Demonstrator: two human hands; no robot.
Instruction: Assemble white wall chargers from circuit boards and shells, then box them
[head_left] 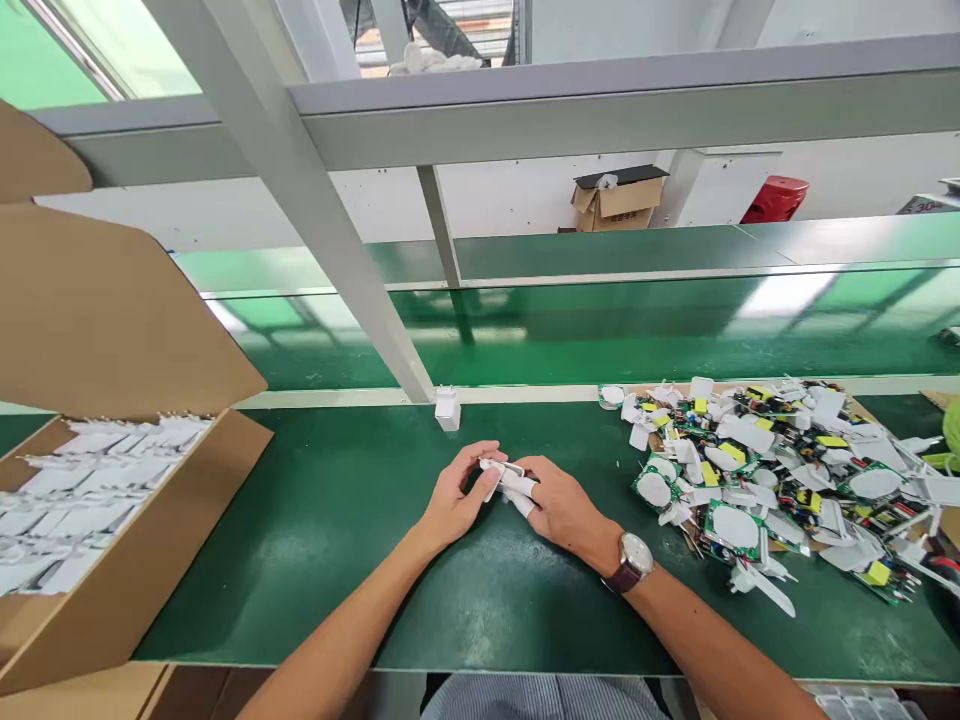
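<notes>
My left hand (456,497) is closed, its thumb and fingers pinching a small white plastic part (493,472) above the green bench. From the other side my right hand (566,512) closes on the same part. White coverings (519,492) wrap some of the right fingers, and they partly hide the part, so its exact kind is unclear. A wristwatch is on my right wrist. Just beyond the hands a white plug adapter (448,410) stands upright near the bench's back edge.
Right of the hands lies a wide pile of circuit boards with white plastic pieces (739,525). At left, an open cardboard box (172,530) holds rows of white parts. A grey metal post (322,210) slants down to the back edge, before a green conveyor surface (570,340).
</notes>
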